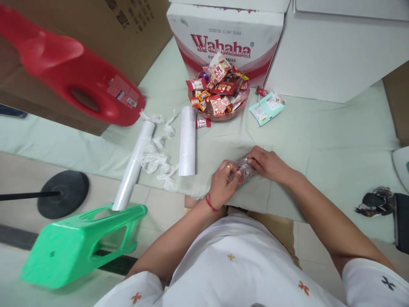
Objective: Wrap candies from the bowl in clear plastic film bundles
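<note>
Head view: shows both hands close together at the near edge of a pale green cloth (pixel 332 140), clamped on one clear-wrapped packet (pixel 246 169). Grips the near-left end with the fingers of the left hand (pixel 225 181), marked by a ring and a red wrist cord (pixel 211 204). Pinches the far-right end with the right hand (pixel 266 164). Places the packet just above the cloth or on it; cannot tell which. Shows dark, reddish-brown contents under creased film; cannot tell their kind.

Beyond the hands, shows a transparent bowl (pixel 234 114), heaped with wrapped candies and snacks (pixel 220 87), in front of a Wahaha carton (pixel 228 32). To the right of the bowl, shows a mint-green packet (pixel 267 108) with a small red packet (pixel 262 91) beside it, near a white box (pixel 329 51). To the left, shows a thick white roll (pixel 187 143), a red-and-white sachet (pixel 203 123) between roll and bowl, crumpled clear plastic (pixel 158 157), and a longer white roll (pixel 134 166), slanted, with its lower end past the cloth edge, over a green plastic stool (pixel 79 247).

At upper left, shows a red handled jug (pixel 73 68) in front of a brown cardboard box (pixel 128 34). At lower left, shows a round black base (pixel 63 194).
</note>
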{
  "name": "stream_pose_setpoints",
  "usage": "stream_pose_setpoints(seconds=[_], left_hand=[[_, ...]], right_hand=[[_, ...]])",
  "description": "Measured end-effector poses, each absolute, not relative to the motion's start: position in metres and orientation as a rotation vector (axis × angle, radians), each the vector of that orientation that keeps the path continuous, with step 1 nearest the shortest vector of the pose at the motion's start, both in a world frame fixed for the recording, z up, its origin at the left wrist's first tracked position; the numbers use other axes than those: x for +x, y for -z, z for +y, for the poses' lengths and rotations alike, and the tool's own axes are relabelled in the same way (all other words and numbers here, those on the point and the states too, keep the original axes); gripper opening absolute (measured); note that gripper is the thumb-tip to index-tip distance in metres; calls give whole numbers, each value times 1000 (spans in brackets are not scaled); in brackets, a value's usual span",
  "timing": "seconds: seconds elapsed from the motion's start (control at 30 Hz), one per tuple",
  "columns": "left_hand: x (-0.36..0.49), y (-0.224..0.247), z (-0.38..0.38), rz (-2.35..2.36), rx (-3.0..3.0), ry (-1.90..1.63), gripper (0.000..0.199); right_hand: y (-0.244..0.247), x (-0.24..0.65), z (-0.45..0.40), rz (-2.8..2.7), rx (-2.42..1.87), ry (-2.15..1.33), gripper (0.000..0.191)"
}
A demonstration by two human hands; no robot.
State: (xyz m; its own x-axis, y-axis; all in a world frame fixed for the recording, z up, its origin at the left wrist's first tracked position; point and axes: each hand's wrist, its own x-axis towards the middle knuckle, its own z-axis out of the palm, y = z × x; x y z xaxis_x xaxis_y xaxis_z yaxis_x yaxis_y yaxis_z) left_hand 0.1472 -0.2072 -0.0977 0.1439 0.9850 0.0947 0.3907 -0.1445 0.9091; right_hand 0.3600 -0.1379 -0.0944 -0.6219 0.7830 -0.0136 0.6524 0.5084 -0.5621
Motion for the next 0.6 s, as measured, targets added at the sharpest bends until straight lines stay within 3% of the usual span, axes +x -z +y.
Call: stream_pose_setpoints(seconds=[0.37,0.6], left_hand=[[156,103,-201,1628,1624,-980,28],[132,121,-206,1913,1841,-900,14]], right_hand=[[98,356,-137,-2424,-1248,-893,20],[100,358,-139,-2317,-1244,-1007,18]])
